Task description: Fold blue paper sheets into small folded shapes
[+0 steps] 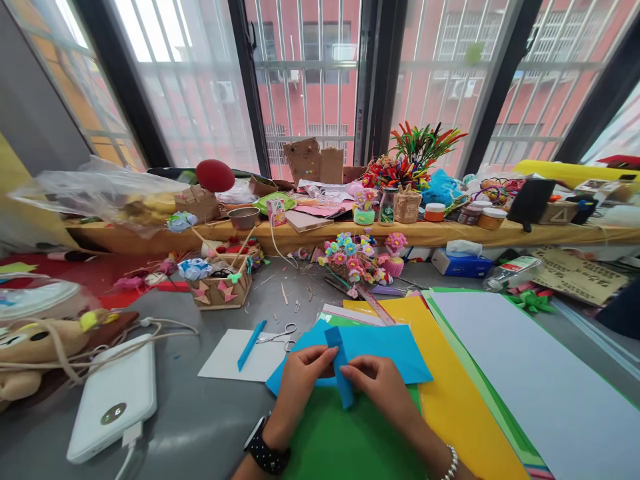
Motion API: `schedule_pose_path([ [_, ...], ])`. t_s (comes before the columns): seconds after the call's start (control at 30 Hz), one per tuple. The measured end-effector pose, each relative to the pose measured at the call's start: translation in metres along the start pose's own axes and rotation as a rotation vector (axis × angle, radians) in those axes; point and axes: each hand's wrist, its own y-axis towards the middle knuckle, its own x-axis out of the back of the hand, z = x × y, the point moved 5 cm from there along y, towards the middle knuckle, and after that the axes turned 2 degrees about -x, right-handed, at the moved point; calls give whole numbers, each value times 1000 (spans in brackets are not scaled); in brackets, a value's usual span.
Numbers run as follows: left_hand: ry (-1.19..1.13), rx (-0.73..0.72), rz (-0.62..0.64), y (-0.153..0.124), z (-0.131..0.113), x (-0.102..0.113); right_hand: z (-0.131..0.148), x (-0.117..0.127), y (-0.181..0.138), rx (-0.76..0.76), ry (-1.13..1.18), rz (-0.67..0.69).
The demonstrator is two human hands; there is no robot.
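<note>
A narrow folded strip of blue paper (343, 383) is held upright between my two hands. My left hand (306, 373) pinches its left edge, thumb near the upper part. My right hand (376, 380) pinches the right edge a little lower. Behind the strip lie larger sheets of blue paper (385, 343), on top of a green sheet (330, 440). Left of my hands, a second thin blue strip (251, 345) rests on a white sheet (220, 357). A pair of small scissors (277, 335) lies beside that strip, partly over the white sheet.
Yellow paper (465, 413) and a stack topped by a pale sheet (530, 373) cover the right side. A white power bank (117, 400) with cables lies left. Behind are a decorated cardboard box (220, 290), craft flowers (350, 257), a ruler (376, 307) and a blue tissue pack (461, 263).
</note>
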Motion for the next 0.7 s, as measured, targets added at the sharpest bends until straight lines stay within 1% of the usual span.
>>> schedule_pose_path([
  [0.3,-50,54,-36,-3,-1,-2,-4,-3,2,-66,39,59],
  [0.5,-37,74,-17,1,3,0,-2,-3,0,-74,56,50],
  [0.7,-10,54,-18,2,4,1,1,-3,-1,-61,34,35],
])
